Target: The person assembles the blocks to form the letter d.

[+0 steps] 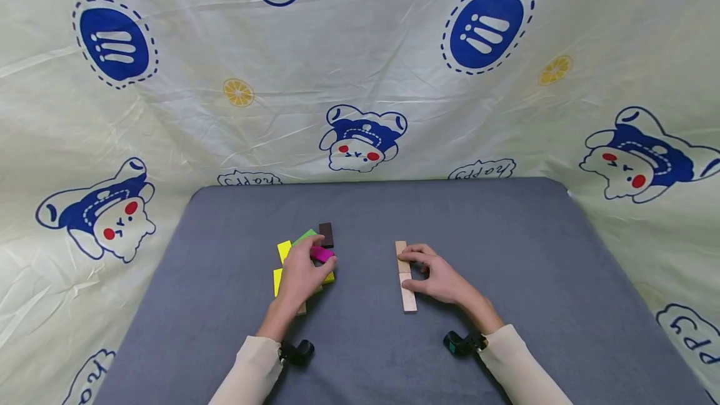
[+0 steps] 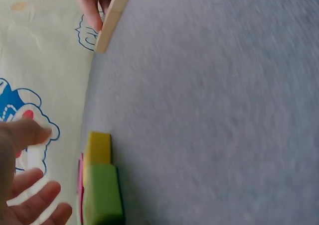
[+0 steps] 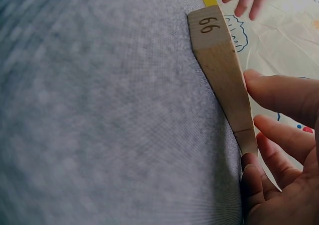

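Right grip (image 1: 441, 277), spread, seemingly aligns two oblong pale-wood blocks (image 1: 404, 272); left grip (image 1: 302, 270), spread above an oblong magenta block (image 1: 323, 254), should pinch next.

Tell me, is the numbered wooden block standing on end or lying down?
Lying down: the numbered wooden block stretches lengthwise along the tabletop.

Count: 2 plain wooden blocks (image 1: 404, 266) (image 1: 409, 300), 1 dark brown block (image 1: 326, 235), 1 magenta block (image 1: 322, 254), at least 1 green block (image 1: 305, 235), at least 3 yellow blocks (image 1: 284, 250) (pile partly hidden), 2 hands (image 1: 300, 277) (image 1: 443, 277), 2 wrist cameras (image 1: 298, 352) (image 1: 462, 344).
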`<action>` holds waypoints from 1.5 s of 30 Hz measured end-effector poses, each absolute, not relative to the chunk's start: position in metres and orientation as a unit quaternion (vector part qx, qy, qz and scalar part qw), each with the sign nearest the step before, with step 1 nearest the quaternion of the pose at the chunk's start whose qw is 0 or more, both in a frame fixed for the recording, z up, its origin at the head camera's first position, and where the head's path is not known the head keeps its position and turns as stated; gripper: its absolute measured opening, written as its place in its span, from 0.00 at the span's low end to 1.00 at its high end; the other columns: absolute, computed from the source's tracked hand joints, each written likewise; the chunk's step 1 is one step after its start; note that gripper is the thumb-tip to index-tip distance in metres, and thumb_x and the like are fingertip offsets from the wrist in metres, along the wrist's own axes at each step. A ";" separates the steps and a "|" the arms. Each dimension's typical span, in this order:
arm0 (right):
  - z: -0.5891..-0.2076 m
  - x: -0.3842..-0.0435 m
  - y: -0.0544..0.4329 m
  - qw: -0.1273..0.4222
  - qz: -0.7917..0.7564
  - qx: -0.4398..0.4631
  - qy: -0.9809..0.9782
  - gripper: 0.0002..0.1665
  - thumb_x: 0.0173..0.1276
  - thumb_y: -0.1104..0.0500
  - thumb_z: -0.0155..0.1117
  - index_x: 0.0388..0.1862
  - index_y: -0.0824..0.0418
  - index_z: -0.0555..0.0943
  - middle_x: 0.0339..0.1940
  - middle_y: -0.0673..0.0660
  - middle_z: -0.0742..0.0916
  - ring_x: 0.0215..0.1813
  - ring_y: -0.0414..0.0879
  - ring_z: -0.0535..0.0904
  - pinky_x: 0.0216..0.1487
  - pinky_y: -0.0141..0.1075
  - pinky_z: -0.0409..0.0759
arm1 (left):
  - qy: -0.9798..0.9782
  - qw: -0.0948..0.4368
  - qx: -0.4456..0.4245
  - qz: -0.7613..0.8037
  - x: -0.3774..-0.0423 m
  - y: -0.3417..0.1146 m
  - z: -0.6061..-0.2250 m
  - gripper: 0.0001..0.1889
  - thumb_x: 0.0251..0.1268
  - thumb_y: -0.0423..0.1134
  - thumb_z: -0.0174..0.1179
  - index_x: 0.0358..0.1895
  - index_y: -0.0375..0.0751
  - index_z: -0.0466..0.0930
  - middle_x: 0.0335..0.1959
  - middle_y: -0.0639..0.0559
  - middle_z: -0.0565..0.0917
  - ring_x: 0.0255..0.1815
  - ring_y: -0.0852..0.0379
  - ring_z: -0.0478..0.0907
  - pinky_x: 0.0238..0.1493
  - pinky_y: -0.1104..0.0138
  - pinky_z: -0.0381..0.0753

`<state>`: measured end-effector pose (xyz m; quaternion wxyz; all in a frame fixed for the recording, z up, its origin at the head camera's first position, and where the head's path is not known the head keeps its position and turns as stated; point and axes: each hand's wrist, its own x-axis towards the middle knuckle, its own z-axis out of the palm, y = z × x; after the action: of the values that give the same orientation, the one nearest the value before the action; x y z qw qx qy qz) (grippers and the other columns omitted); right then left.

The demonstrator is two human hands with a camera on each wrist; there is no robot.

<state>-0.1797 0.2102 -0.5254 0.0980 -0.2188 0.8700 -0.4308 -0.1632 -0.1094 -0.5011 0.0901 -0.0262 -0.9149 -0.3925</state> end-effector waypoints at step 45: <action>-0.528 -0.179 0.209 0.091 -0.428 -0.216 0.873 0.34 0.66 0.53 0.75 0.69 0.60 0.79 0.71 0.63 0.74 0.64 0.56 0.72 0.55 0.42 0.74 | -0.937 -0.006 -0.102 -0.334 -0.181 -0.126 -0.503 0.23 0.59 0.43 0.74 0.56 0.35 0.84 0.55 0.41 0.79 0.50 0.48 0.77 0.50 0.58 0.83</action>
<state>-0.1793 0.2088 -0.5284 0.0911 -0.2157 0.8730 -0.4277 -0.1810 -0.1265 -0.5030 -0.0060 -0.1020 -0.9370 -0.3341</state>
